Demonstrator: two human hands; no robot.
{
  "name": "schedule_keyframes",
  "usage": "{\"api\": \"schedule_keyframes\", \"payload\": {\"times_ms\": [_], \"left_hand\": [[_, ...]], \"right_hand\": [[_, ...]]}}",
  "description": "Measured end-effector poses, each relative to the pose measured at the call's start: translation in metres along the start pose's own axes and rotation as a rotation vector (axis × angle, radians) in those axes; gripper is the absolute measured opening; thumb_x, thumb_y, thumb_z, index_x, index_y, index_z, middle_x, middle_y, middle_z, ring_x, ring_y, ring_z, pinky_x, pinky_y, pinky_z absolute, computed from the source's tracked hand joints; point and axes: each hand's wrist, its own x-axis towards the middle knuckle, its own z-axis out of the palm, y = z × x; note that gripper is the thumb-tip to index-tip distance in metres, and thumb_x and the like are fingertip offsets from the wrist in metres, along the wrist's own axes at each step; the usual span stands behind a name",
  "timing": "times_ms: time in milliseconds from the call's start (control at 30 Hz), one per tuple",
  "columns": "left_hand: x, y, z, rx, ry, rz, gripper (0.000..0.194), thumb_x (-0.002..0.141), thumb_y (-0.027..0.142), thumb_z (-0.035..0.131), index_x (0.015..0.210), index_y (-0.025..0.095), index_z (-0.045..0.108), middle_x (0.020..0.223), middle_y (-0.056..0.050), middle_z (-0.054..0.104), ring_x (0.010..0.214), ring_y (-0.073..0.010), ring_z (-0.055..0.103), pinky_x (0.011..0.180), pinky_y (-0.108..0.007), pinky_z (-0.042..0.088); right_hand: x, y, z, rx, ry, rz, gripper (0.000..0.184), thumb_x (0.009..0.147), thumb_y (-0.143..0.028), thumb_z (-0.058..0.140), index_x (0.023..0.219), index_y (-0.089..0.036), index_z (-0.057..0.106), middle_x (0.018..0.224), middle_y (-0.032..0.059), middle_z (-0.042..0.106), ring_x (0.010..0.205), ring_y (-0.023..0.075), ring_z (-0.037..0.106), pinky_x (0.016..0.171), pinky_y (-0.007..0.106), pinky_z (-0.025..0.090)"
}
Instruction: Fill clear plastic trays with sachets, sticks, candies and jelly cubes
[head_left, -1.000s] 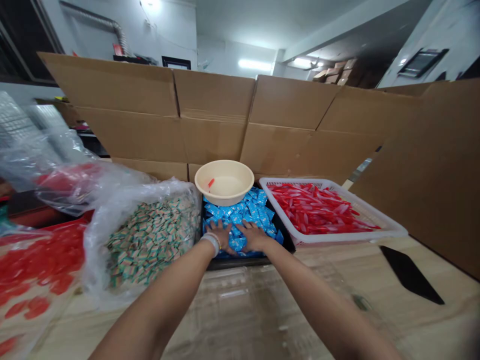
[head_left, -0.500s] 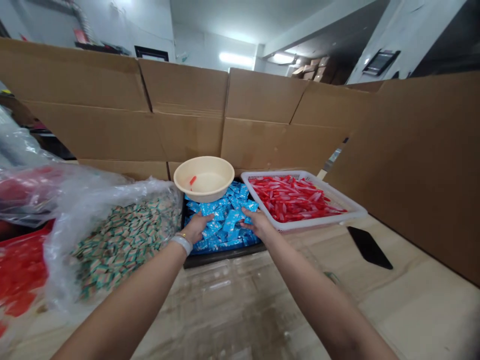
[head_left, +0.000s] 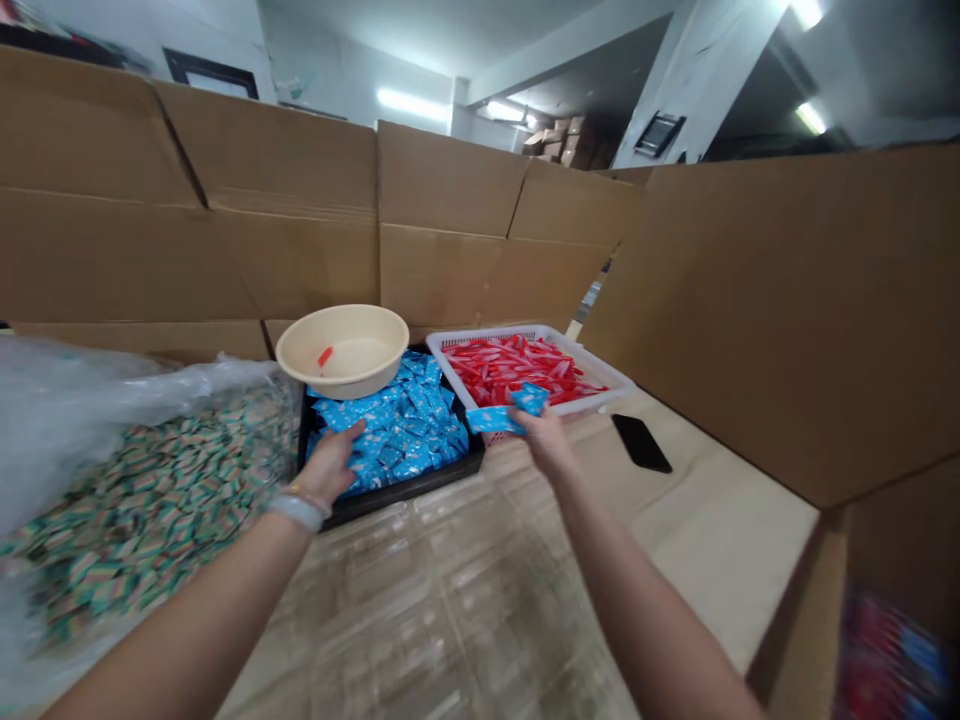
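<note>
Nearest, with twelve straight ahead of the person, clear moulded plastic (head_left: 427, 610) lies on the bench (head_left: 720, 510); low at three, red and blue things (head_left: 892, 650) are too blurred to name; at ten, a clear plastic bag (head_left: 60, 400) surrounds a heap of small green-and-beige pieces (head_left: 172, 490).

At eleven, the left hand (head_left: 335, 467) is loosely spread, thumb parted from fingers, at the near left of a black tray (head_left: 405, 493); whether it touches the packet heap (head_left: 405, 425) inside, one cannot tell; between twelve and one, the right hand (head_left: 541, 432) pinches blue packets (head_left: 493, 420) above the near edge of a white basket (head_left: 574, 406); between one and two lies a flat black slab (head_left: 641, 443).

The basket holds red-and-white pointed pieces (head_left: 517, 365); toward half past eleven, a cream basin (head_left: 367, 353) with a red piece (head_left: 325, 356) sits over the tray's far left part; behind stand cardboard panels (head_left: 450, 275).
</note>
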Motion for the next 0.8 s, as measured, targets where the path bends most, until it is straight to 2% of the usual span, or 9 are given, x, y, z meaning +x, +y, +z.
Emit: {"api": "schedule_keyframes", "payload": {"times_ms": [67,133,233,333,433,567,700,767,800], "left_hand": [[-0.023,-0.002,-0.003,-0.037,-0.093,-0.14,0.029,0.07,0.022,0.06,0.098,0.015,0.054,0.078,-0.006,0.066,0.07,-0.0192,0.063,0.066,-0.036,0.052],[-0.047,-0.012,0.0,-0.015,-0.203,-0.287,0.027,0.067,0.02,0.063,0.093,0.015,0.056,0.073,-0.004,0.066,0.064,-0.0186,0.063,0.064,-0.034,0.053],[-0.071,-0.035,0.017,0.112,-0.309,-0.41,0.023,0.064,0.023,0.066,0.084,0.014,0.058,0.064,-0.002,0.066,0.053,-0.0161,0.061,0.054,-0.028,0.051],[-0.075,-0.052,0.036,0.236,-0.334,-0.468,0.019,0.064,0.026,0.065,0.078,0.013,0.058,0.057,-0.001,0.064,0.045,-0.012,0.057,0.044,-0.021,0.047],[-0.07,-0.056,0.047,0.294,-0.337,-0.527,0.011,0.065,0.021,0.061,0.071,0.012,0.058,0.05,0.001,0.061,0.039,-0.0095,0.053,0.041,-0.019,0.043],[-0.072,-0.057,0.055,0.277,-0.387,-0.458,0.021,0.061,0.019,0.065,0.081,0.013,0.059,0.06,0.0,0.065,0.047,-0.0113,0.057,0.047,-0.021,0.045],[-0.08,-0.07,0.068,0.159,-0.518,-0.293,0.037,0.057,0.021,0.07,0.091,0.014,0.058,0.077,-0.003,0.067,0.065,-0.014,0.061,0.06,-0.022,0.047],[-0.084,-0.075,0.069,0.152,-0.48,-0.265,0.032,0.057,0.02,0.07,0.087,0.014,0.059,0.072,-0.002,0.067,0.067,-0.015,0.062,0.062,-0.023,0.047],[-0.085,-0.076,0.066,0.164,-0.44,-0.273,0.029,0.059,0.022,0.069,0.085,0.014,0.059,0.068,-0.001,0.066,0.065,-0.0152,0.061,0.061,-0.024,0.047]], "right_hand": [[0.0,-0.01,-0.052,-0.182,-0.04,-0.005,0.032,0.049,-0.023,0.066,0.078,-0.016,0.055,0.071,-0.0003,0.057,0.059,0.0124,0.053,0.048,0.022,0.044],[-0.001,-0.009,-0.09,-0.333,-0.066,0.045,0.032,0.051,-0.026,0.064,0.08,-0.016,0.056,0.072,0.0011,0.058,0.058,0.0126,0.053,0.047,0.023,0.043],[0.0,0.005,-0.11,-0.424,-0.082,0.099,0.031,0.053,-0.028,0.062,0.081,-0.016,0.056,0.074,0.0028,0.059,0.058,0.0128,0.054,0.049,0.024,0.043],[0.008,0.02,-0.101,-0.448,-0.085,0.1,0.026,0.055,-0.028,0.06,0.078,-0.016,0.057,0.071,0.0026,0.06,0.057,0.0133,0.054,0.05,0.025,0.042],[0.017,0.026,-0.088,-0.486,-0.086,0.075,0.017,0.056,-0.026,0.06,0.07,-0.016,0.056,0.064,0.0016,0.058,0.058,0.0143,0.053,0.052,0.025,0.041],[-0.003,0.03,-0.074,-0.494,-0.112,0.023,0.014,0.061,-0.028,0.058,0.07,-0.018,0.056,0.066,0.0013,0.059,0.064,0.0143,0.054,0.058,0.024,0.04],[-0.05,0.045,-0.055,-0.361,-0.439,0.134,0.025,0.058,-0.036,0.061,0.073,-0.016,0.059,0.066,0.0006,0.061,0.058,0.014,0.054,0.055,0.025,0.042],[-0.062,0.051,-0.05,-0.291,-0.529,0.159,0.025,0.058,-0.035,0.062,0.074,-0.016,0.059,0.067,-0.0003,0.061,0.059,0.0136,0.055,0.057,0.025,0.042],[-0.063,0.052,-0.05,-0.323,-0.511,0.138,0.023,0.058,-0.033,0.061,0.073,-0.016,0.059,0.066,-0.0009,0.06,0.06,0.0132,0.054,0.058,0.025,0.042]]}}
